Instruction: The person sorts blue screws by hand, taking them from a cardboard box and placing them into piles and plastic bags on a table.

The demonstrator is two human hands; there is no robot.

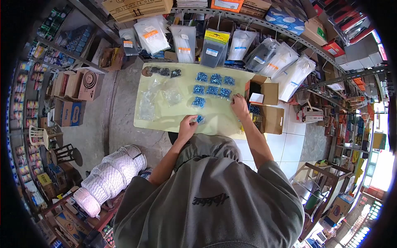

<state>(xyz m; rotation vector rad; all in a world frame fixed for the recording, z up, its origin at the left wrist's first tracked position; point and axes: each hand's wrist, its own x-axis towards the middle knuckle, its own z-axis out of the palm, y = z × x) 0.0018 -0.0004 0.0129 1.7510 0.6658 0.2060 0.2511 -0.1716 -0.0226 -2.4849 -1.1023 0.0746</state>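
Pinching a clear blue-filled bag, the left hand hovers; right hand: grip unclear.

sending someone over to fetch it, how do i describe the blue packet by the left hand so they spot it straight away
Find the pale yellow table in the middle of the shop, with rows of blue packets on it. At its near edge, by the person's left hand, lies the lone packet. It alone sits apart from the rows, at that hand's fingertips.
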